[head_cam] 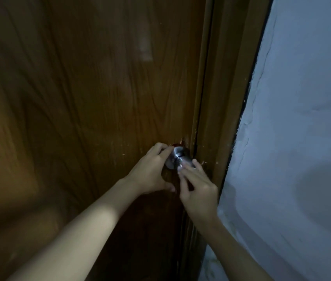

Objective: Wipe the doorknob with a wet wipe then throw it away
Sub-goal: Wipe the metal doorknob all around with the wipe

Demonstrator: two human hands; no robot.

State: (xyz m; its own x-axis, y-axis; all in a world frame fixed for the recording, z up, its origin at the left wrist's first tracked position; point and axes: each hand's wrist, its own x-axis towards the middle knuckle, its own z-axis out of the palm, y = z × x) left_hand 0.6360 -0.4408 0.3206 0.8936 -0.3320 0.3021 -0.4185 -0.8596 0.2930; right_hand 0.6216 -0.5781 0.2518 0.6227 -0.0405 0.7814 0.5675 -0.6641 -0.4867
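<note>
Metal doorknob (177, 159) on the right edge of the brown wooden door (91, 98), close beside the door frame (219, 110), sticking out of the door toward the camera; long axis therefore pointing from the door face toward the person and a little down-right.

Right hand (198, 190) just below and right of the knob, fingers nearly straight, fingertips (183, 166) lying on the rounded front end. Something pale there at the fingertips, maybe the wet wipe, maybe only a shine on the metal; cannot tell in this dim light. No wipe clearly visible anywhere.

Left hand (152, 171) on the left side, fingers curled around the round base plate and neck of the knob, thumb low near the door face; seems a steadying grip, though the contact itself partly hidden.

Both hands touching the knob, the right one nearer to its front end, so probably the wiping hand. Next move likely a rubbing around the head, from the front toward the neck.

In the way: the left fingers covering the neck, and the frame very near on the right, leaving little room for the right hand to turn. Pale wall (302, 138) beyond the frame. No bin in view.
</note>
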